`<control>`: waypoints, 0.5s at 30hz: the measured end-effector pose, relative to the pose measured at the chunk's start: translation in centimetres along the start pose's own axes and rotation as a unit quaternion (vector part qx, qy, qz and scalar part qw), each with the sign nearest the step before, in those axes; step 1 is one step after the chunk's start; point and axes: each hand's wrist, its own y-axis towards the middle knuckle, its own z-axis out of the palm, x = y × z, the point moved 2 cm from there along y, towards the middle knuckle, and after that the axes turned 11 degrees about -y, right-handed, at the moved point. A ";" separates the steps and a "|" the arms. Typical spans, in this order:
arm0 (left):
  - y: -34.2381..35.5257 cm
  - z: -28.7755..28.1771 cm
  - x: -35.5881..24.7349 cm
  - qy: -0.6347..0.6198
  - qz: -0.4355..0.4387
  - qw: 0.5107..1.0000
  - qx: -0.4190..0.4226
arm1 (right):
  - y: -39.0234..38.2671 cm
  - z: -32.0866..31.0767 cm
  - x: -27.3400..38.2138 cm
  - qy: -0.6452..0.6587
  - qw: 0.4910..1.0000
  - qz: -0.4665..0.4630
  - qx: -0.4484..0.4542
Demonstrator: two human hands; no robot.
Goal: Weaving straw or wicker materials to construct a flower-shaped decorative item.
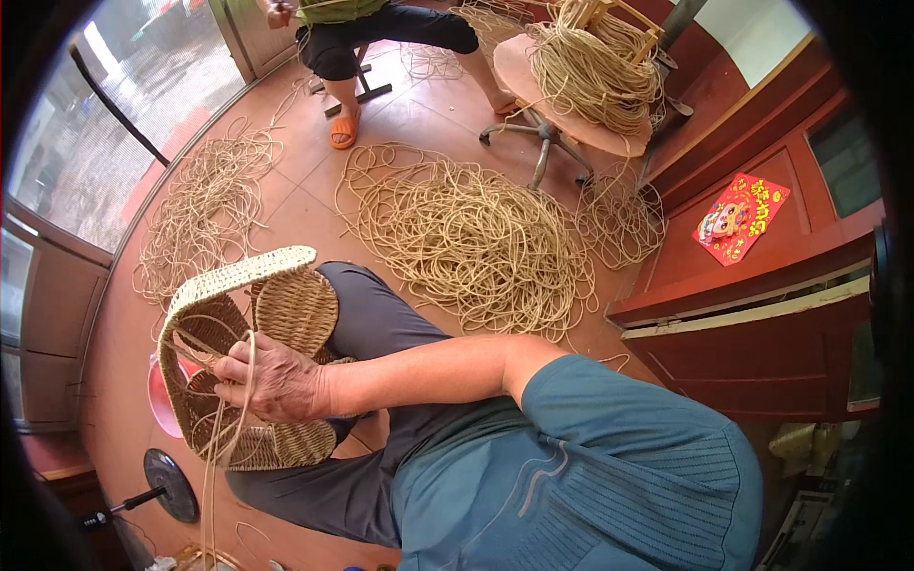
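A woven basket-like piece [293,310] of tan cord, with a pale braided rim, rests against my knees at the left. My right hand [276,379] is at its open side, fingers closed around tan cord [228,428]. Several strands of that cord hang from the hand down past the woven wall. Inside the piece, more loose strands run behind my fingers. My left hand does not show.
A big tangle of cord [476,238] covers the floor ahead, another pile [209,200] lies left. A wheeled chair [514,71] bears a cord coil [600,76]. A person in orange slippers [344,129] sits opposite. A pink basin [162,402] stands behind the weaving; a red door [762,333] is right.
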 end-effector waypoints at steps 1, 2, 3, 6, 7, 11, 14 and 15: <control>-0.2 -1.9 0.8 0.024 0.002 1.000 -0.003 | 0.2 0.3 0.1 0.001 1.000 0.002 -0.002; -0.4 -3.7 1.5 0.049 0.005 0.999 -0.005 | 0.4 0.7 0.2 0.001 1.000 0.007 -0.006; -0.8 -5.5 2.3 0.073 0.007 0.997 -0.008 | 0.5 0.9 0.3 0.001 1.000 0.013 -0.009; -2.2 -10.1 4.3 0.144 0.010 0.989 -0.018 | 0.8 1.0 0.7 0.005 1.000 0.029 -0.012; -2.7 -11.1 4.7 0.167 0.011 0.986 -0.020 | 0.7 1.2 0.7 0.015 0.999 0.030 -0.006; -4.2 -15.0 6.0 0.260 0.018 0.965 -0.027 | 0.7 0.9 0.5 0.009 0.999 0.034 -0.017; -5.2 -17.5 6.7 0.327 0.024 0.944 -0.035 | 1.0 0.5 0.6 0.008 0.999 0.034 -0.018; -5.6 -18.4 6.9 0.350 0.026 0.936 -0.039 | 1.0 0.6 0.8 0.010 0.999 0.038 -0.019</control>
